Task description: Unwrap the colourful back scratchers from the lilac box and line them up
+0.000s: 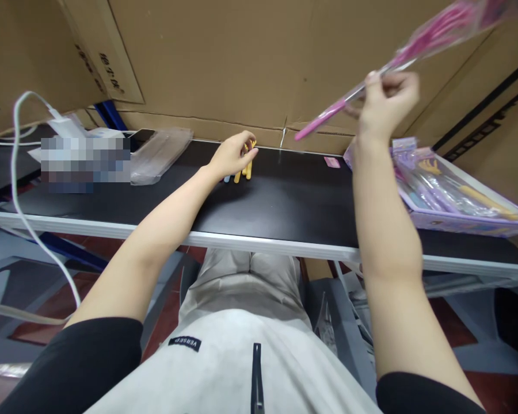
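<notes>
My right hand is raised above the right side of the desk. Its fingers pinch a long pink stick in a clear plastic wrapper. The stick's slim end points down to the left, and its wider pink upper end is blurred at the top right. My left hand rests near the desk's back edge, fingers curled over several yellow sticks. Beside them shows a bit of a blue stick. Their upper parts are mostly hidden by the hand.
At the right, a purple box holds several wrapped sticks. A small pink card lies near the back edge. Clear plastic bags and a white cable occupy the left. Cardboard walls enclose the black desktop.
</notes>
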`<state>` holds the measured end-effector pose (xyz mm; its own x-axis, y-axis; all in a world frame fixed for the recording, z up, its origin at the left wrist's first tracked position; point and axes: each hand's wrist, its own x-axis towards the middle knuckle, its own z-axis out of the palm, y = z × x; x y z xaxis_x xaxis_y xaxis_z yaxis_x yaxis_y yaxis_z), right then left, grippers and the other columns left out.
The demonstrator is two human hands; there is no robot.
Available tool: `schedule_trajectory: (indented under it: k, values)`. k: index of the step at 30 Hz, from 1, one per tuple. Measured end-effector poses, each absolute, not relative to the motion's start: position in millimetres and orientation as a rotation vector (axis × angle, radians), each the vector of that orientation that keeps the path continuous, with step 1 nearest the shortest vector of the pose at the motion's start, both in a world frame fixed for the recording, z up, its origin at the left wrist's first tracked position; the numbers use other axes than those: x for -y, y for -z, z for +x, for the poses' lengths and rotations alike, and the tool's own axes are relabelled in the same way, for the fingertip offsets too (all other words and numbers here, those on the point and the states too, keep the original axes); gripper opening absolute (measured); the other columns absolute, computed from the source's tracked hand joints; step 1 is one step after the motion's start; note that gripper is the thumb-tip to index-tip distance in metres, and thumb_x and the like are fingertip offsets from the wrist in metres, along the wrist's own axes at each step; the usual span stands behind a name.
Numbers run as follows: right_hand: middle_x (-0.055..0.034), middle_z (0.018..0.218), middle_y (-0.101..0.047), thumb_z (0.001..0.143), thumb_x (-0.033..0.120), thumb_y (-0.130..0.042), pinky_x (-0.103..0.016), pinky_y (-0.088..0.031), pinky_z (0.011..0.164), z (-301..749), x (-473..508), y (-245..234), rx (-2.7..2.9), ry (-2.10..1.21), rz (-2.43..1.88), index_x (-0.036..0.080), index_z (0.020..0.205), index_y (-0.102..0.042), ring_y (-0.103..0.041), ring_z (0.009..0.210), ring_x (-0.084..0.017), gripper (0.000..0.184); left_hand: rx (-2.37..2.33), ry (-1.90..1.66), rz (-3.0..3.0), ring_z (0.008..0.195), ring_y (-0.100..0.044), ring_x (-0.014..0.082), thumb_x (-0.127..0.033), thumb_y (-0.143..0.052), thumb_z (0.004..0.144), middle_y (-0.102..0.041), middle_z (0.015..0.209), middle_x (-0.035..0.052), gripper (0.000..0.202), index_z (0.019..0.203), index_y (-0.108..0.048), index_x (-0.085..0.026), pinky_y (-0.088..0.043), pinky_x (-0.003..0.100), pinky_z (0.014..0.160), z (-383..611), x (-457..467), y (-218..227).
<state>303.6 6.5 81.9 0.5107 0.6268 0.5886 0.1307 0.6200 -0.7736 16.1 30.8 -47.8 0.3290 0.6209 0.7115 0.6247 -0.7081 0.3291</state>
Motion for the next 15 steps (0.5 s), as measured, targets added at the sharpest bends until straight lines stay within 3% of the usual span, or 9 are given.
schedule_trajectory:
  k: [5, 9, 15]
  values:
    - [0.0077, 0.069, -0.049, 0.101, 0.013, -0.063, -0.031, -0.066, 0.082, 258.4, -2.2, -37.1, 0.825, -0.752, -0.907, 0.022, 0.08, -0.041, -0.056, 0.068, -0.007, 0.031, 1.015, 1.291, -2.598, 0.102, -0.069, 0.0283, -0.053, -0.065, 0.095, -0.071, 0.108, 0.011, 0.038, 0.113, -0.063, -0.019, -0.053, 0.042, 0.094, 36.1, -10.3, 38.4]
    - [0.0045, 0.078, -0.057, 0.091, 0.032, -0.079, -0.034, -0.068, 0.08, 259.5, -14.0, -7.8, 0.803, -0.876, -0.918, 0.021, 0.083, -0.046, -0.067, 0.08, -0.011, 0.036, 1.042, 1.241, -2.607, 0.095, -0.068, 0.0269, -0.041, -0.07, 0.09, -0.07, 0.101, 0.0088, 0.03, 0.111, -0.062, -0.02, -0.052, 0.039, 0.088, 41.7, -9.5, 40.4]
    - [0.004, 0.077, -0.054, 0.078, 0.055, -0.088, -0.033, -0.07, 0.069, 265.0, -29.2, 17.1, 0.743, -0.899, -0.963, 0.022, 0.084, -0.049, -0.066, 0.08, -0.013, 0.051, 1.189, 1.158, -2.675, 0.076, -0.063, 0.0199, -0.028, -0.069, 0.09, -0.066, 0.083, 0.0016, 0.017, 0.103, -0.06, -0.021, -0.047, 0.031, 0.075, 42.9, -7.8, 41.2]
